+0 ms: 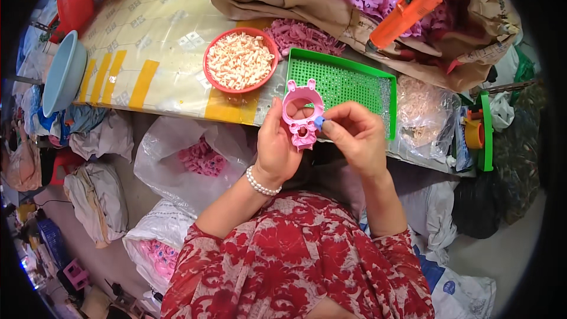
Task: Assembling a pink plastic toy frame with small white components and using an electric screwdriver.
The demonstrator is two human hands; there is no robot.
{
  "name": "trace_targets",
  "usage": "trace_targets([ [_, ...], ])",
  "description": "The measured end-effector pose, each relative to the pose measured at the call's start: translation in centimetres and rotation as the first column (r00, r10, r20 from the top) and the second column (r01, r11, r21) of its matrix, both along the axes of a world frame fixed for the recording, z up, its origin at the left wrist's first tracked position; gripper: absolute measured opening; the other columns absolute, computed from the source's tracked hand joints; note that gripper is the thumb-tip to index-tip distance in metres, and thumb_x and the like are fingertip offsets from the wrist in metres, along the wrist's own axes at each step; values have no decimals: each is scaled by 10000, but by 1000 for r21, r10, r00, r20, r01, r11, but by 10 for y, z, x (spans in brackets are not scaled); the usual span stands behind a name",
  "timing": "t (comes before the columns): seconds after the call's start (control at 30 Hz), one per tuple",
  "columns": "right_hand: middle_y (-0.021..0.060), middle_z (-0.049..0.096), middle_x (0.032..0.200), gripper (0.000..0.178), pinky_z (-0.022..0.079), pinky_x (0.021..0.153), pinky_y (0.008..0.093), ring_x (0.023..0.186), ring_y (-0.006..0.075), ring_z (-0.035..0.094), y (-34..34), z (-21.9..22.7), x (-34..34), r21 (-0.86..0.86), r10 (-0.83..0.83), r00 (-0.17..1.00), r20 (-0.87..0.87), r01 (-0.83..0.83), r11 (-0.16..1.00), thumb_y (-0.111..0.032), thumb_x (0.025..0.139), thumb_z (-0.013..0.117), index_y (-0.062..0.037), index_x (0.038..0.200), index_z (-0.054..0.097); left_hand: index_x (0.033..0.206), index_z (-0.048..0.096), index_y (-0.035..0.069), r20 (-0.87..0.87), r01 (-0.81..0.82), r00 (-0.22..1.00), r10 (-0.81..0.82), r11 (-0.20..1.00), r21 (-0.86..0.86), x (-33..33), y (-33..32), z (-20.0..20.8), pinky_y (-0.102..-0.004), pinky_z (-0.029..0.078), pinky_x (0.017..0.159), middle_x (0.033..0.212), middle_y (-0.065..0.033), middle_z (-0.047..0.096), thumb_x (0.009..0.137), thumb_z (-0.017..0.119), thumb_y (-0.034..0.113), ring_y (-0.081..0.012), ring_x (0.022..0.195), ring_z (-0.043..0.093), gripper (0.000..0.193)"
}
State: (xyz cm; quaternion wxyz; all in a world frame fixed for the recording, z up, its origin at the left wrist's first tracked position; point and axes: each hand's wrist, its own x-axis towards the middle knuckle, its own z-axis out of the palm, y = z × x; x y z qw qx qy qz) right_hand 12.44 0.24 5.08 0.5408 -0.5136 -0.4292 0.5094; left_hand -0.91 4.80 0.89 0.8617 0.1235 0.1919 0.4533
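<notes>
In my left hand (pixel 276 147) is a pink plastic shell (pixel 303 93) shaped like an animal, with two ears on top, a large round opening and a smaller figure below it. The fingers wrap behind it, and the thumb lies along its left side. Between thumb and fingertips my right hand (pixel 359 139) pinches a small blue piece (pixel 319 123), which sits against the right edge of the shell. Just beyond both hands are a red bowl (pixel 207 71) of small cream-coloured plastic parts (pixel 242 59) and a green perforated tray (pixel 336 80) with small shiny bits at its right side.
An orange electric screwdriver (pixel 406 15) hangs above the tray. Behind it, a brown paper sack (pixel 331 18) holds purple parts. Pink parts (pixel 304 38) lie beside the bowl. A bag of pale parts (pixel 426 112) is right of the tray. Open plastic bags (pixel 165 153) stand below the table edge.
</notes>
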Motion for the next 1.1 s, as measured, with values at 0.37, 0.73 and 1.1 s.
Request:
trace_targets([
  [0.37,132,502,1178,101,405,841,319,1055,239,480,-13,-13,-16,293,-264,705,658,83,952,-93,665,738,-78,737,668,1092,535,38,-158,-98,979,126,980,174,10,-17,-7,-300,426,815,963,-48,575,991,219,421,-137,896,534,507],
  [0.73,183,419,1278,458,449,840,299,1075,194,509,-15,-44,-26,244,-276,877,393,190,951,0,729,672,-10,1106,412,1118,522,40,-171,-123,972,161,969,215,10,-25,-5,-324,468,703,990,-83,592,978,213,449,-173,821,551,531],
  [1.1,149,477,1264,278,403,890,286,1028,136,490,-25,-33,3,197,-284,951,123,257,946,-95,859,586,-4,1109,507,1166,514,-1,206,206,955,-211,977,48,-9,-16,-15,-355,499,748,1031,-148,605,958,344,442,-247,853,605,518],
])
